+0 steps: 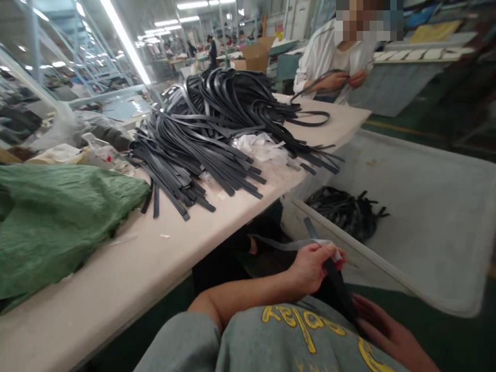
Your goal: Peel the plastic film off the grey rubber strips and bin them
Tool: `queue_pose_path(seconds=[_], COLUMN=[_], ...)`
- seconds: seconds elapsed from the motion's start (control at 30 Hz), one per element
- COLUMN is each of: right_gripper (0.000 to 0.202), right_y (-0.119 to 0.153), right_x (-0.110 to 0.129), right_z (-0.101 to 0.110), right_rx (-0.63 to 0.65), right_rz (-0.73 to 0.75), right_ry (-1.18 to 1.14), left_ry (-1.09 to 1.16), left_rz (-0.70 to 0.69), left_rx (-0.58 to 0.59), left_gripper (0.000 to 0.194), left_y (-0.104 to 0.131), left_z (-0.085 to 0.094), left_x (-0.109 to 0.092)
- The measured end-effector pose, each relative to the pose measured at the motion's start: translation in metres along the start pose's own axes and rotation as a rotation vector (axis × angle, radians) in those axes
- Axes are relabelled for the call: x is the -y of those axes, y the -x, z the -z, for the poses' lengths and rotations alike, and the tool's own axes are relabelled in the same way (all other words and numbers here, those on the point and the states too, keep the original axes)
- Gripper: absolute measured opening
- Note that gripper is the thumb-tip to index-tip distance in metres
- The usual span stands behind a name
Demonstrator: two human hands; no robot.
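Note:
My left hand (312, 266) is closed in a pinch on a dark strap (336, 281) in front of my shirt. A thin whitish strip (287, 245) trails leftward from the same fingers. Lower right, my right hand (372, 323) lies along the strap's lower part, blurred; its fingers are partly hidden, so I cannot tell whether they grip it. On the table (155, 263) rests a big heap of black straps (217, 119), their cut ends pointing toward me. Crumpled white film (263, 148) sits among those straps.
A white bin (418, 206) with a pile of black straps (344, 212) stands right of the table. Green sheeting (65, 222) covers the table's left side. Across the table a person (329, 62) in a white jacket holds a strap. A cardboard box (256, 54) is behind.

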State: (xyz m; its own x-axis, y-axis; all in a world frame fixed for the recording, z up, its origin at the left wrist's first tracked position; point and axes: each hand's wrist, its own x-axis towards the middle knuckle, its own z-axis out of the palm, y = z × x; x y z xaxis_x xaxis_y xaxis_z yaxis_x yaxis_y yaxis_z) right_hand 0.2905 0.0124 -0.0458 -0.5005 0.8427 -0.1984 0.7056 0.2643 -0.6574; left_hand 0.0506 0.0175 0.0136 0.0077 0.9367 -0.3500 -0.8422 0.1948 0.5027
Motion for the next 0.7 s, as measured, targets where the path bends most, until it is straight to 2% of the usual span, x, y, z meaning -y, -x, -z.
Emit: queue_pose_path(seconds=[0.07, 0.13, 0.2, 0.27, 0.33, 0.4, 0.47, 0.57, 0.7], right_gripper=[0.051, 0.048, 0.042, 0.040, 0.041, 0.049, 0.057, 0.057, 0.048], right_y=[-0.019, -0.047, -0.071, -0.084, -0.084, -0.075, -0.062, -0.038, -0.016], right_x=[0.050, 0.093, 0.120, 0.135, 0.138, 0.131, 0.120, 0.106, 0.107], right_z=[-0.005, -0.006, -0.005, -0.001, 0.004, 0.011, 0.018, 0.024, 0.017], right_rx=[0.139, 0.137, 0.212, 0.240, 0.205, 0.146, 0.088, 0.012, 0.062], right_rz=[0.036, 0.042, 0.008, -0.017, 0.000, 0.012, -0.004, -0.010, -0.026], right_ry=[-0.153, -0.234, -0.307, -0.350, -0.375, -0.417, -0.471, -0.463, -0.316], left_ry=[-0.098, -0.232, -0.347, -0.355, -0.240, -0.086, 0.034, 0.130, 0.155], left_rz=[-0.004, -0.033, -0.058, -0.128, -0.239, -0.279, -0.209, -0.093, -0.045], left_rx=[-0.001, -0.032, -0.062, -0.087, -0.131, -0.204, -0.271, -0.323, -0.287], left_gripper=[0.041, 0.035, 0.029, 0.024, 0.020, 0.019, 0.022, 0.022, 0.021], left_y=[0.004, 0.008, 0.009, 0.010, 0.009, 0.007, 0.005, 0.003, 0.000], left_z=[-0.004, -0.003, 0.001, 0.006, 0.011, 0.017, 0.024, 0.032, 0.035], left_x=[0.007, 0.005, -0.004, -0.017, -0.031, -0.044, -0.053, -0.057, -0.053])
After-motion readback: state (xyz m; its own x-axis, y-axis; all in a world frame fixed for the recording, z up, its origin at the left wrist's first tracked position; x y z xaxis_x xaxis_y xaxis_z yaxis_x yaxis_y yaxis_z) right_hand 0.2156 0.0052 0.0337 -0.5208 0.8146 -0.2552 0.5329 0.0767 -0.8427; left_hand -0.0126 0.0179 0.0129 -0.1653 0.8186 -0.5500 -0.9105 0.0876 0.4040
